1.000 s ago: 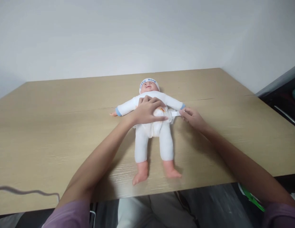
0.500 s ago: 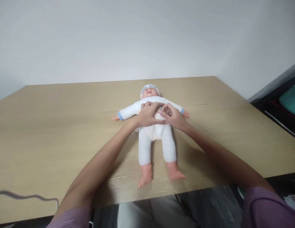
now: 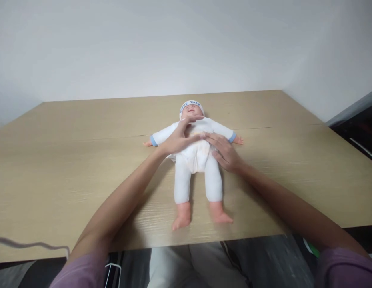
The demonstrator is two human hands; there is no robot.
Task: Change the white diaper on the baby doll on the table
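A baby doll in white clothes with blue cuffs lies on its back, head away from me and feet toward me. Around its hips is a white diaper. Over the doll's chest and belly, my left hand has thumb and fingers spread wide apart; whether it presses on the doll I cannot tell. My right hand lies along the right side of the diaper, fingers stretched toward my left thumb. Nothing shows gripped in either hand. A white cap with blue lettering covers the doll's head.
The wooden table reaches back to a pale wall. A grey cable crosses its front left corner. At the far right stands a dark piece of furniture. My legs are below the front edge.
My right hand has uncurled and moved down to the diaper's right side. My left hand has opened wider and its fingers reach higher on the chest. The view has shifted slightly.
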